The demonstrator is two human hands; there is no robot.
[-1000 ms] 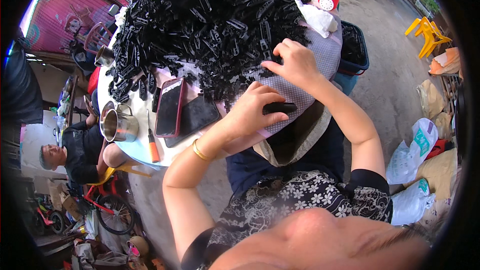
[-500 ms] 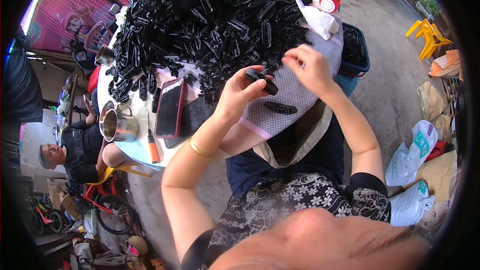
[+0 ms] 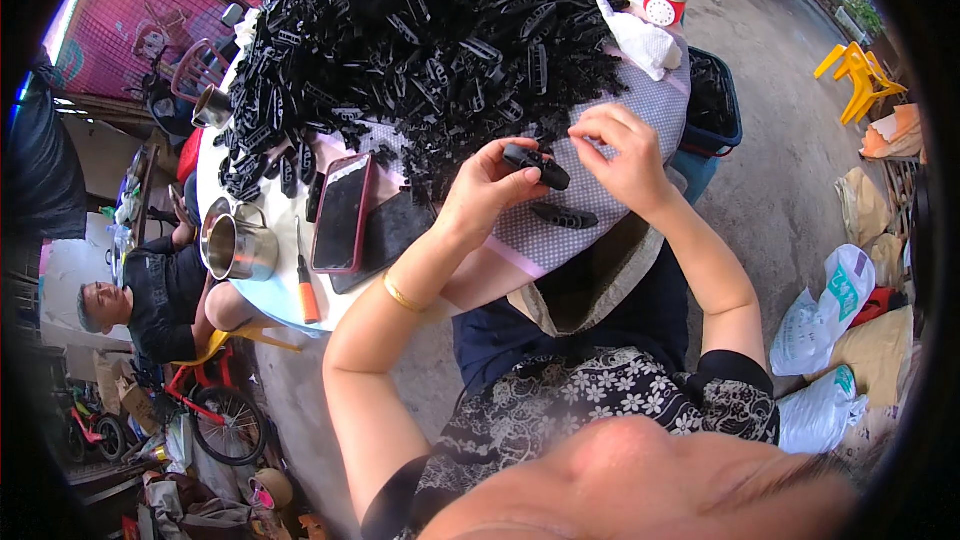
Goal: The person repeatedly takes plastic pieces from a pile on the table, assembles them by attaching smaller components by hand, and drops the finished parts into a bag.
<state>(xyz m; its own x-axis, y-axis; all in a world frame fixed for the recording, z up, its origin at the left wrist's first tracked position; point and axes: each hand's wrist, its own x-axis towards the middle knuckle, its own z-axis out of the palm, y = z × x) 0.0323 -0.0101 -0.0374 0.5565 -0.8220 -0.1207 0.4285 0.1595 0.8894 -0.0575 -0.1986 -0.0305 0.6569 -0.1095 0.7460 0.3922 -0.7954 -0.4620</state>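
Between the thumb and fingers of my left hand is a small elongated black plastic part, held tilted above the table's near edge. My right hand hovers just to its right, apart from it, with thumb and fingers bent together. Whether anything tiny is pinched there is too small to tell. Below the held part, a similar black piece lies on the dotted cloth. A large heap of black plastic parts covers the far side of the table.
Left of my left hand lie a phone and an orange-handled screwdriver, beside a steel mug. A red cup and white tissue stand far right, above a dark bin. An open sack rests at my lap. Another person sits left.
The held part and my left hand have shifted slightly right and down. My right hand has dropped a little, and its fingers have changed pose slightly.
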